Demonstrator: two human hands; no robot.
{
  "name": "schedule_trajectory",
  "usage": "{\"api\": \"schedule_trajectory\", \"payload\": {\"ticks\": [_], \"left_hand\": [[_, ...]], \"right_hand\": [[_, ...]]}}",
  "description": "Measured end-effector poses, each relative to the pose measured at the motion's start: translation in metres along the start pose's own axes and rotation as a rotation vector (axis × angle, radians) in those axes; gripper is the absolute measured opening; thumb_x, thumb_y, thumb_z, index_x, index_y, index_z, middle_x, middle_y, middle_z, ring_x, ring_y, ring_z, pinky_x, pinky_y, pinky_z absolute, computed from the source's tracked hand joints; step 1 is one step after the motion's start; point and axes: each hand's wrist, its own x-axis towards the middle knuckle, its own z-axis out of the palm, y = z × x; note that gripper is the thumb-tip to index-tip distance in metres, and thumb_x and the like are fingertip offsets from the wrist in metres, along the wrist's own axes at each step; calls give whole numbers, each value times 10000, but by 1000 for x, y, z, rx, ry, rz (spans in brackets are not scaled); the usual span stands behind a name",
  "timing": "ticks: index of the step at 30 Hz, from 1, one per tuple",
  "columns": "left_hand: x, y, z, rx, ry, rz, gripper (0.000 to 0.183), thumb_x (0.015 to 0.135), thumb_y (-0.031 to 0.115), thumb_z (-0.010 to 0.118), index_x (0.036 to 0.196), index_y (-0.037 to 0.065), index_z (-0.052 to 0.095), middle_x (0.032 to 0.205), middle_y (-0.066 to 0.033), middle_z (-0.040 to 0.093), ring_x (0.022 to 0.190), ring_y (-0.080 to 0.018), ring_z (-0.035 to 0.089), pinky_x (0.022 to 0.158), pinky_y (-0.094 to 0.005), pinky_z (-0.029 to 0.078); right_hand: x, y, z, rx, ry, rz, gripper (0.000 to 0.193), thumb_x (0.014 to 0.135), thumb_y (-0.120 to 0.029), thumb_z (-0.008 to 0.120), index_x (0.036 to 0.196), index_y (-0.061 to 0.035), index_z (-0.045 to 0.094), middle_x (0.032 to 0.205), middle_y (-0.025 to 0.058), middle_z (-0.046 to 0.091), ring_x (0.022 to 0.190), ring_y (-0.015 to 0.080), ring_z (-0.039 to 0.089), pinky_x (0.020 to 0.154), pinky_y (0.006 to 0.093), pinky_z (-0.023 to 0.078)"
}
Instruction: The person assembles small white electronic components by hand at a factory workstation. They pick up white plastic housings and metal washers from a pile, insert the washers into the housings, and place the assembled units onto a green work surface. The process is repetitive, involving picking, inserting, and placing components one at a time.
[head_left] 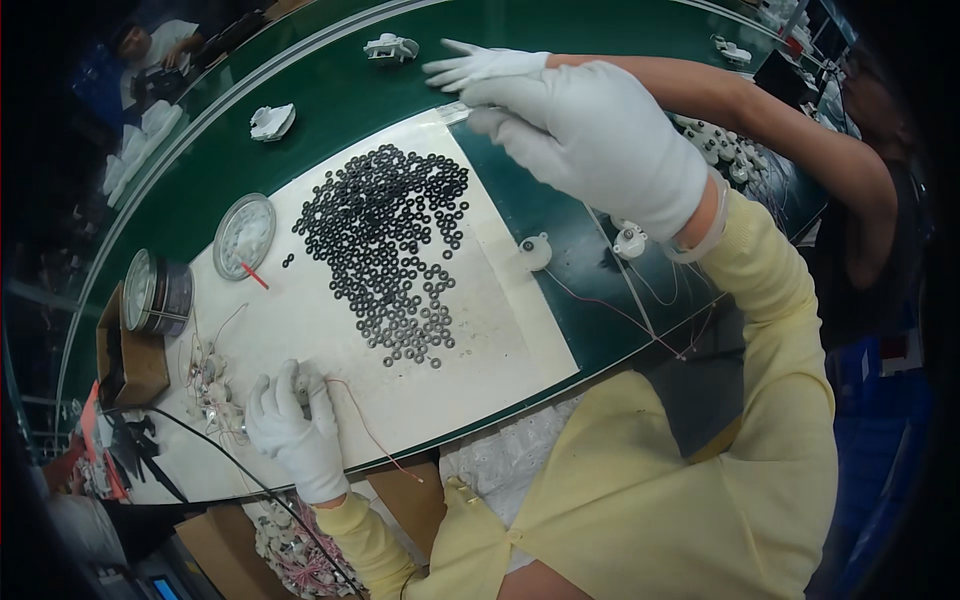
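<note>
My left hand, in a white glove, rests on the white work sheet at the lower left. Its fingers close around a small pale part, mostly hidden, with a thin red wire trailing toward the table edge. Raised over the right side of the table is my right hand, also gloved. Its fingers reach left, the thumb slightly apart below them, and nothing shows between them. Many black rings lie spread on the sheet between my hands. Two round white wired parts sit on the green surface below my right hand.
Across the table, a co-worker's gloved hand reaches over the green belt, near white assemblies. A round dish with a red stick, a tin, a cardboard box and tangled wired parts stand at left.
</note>
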Motion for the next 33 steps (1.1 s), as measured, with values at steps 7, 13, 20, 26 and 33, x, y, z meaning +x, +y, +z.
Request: {"api": "schedule_trajectory", "payload": {"ticks": [7, 13, 20, 26, 33], "left_hand": [[-6, -2, -19, 34, 0, -39, 336, 839, 207, 809, 1151, 143, 699, 981, -79, 672, 1105, -384, 632, 957, -519, 473], [7, 6, -13, -21, 20, -35, 287, 806, 202, 818, 1048, 155, 672, 970, -60, 669, 1143, -387, 617, 1000, -525, 433], [2, 4, -11, -49, 37, -50, 304, 790, 182, 825, 1055, 153, 680, 1007, -31, 698, 1158, -365, 615, 1026, -505, 424], [3, 6, -15, -52, 53, -16, 319, 769, 219, 844, 1054, 167, 710, 1008, -27, 701, 1155, -344, 624, 1037, -510, 413], [0, 9, -30, -136, 58, 4, 398, 749, 302, 839, 1113, 194, 722, 961, -4, 689, 1167, -318, 620, 1045, -518, 395]], "right_hand": [[-52, -31, 47, 130, -380, -293, 406, 912, -386, 676, 1199, -103, 627, 1138, 78, 625, 1150, 271, 580, 938, 452, 439], [-84, -39, 23, 76, -445, -131, 416, 886, -305, 699, 1216, -62, 630, 1231, 116, 642, 1205, 305, 585, 989, 450, 442], [-100, -69, -19, 28, -533, -95, 484, 804, -280, 768, 1215, -67, 626, 1260, 129, 635, 1263, 331, 550, 1072, 508, 410], [-135, -62, -42, -128, -495, 94, 602, 718, -211, 754, 1275, -49, 592, 1314, 180, 585, 1304, 407, 506, 1118, 561, 365], [-171, -29, -20, -228, -442, 182, 697, 838, -102, 668, 1488, 21, 448, 1584, 264, 403, 1457, 497, 365, 1197, 595, 289]]}}
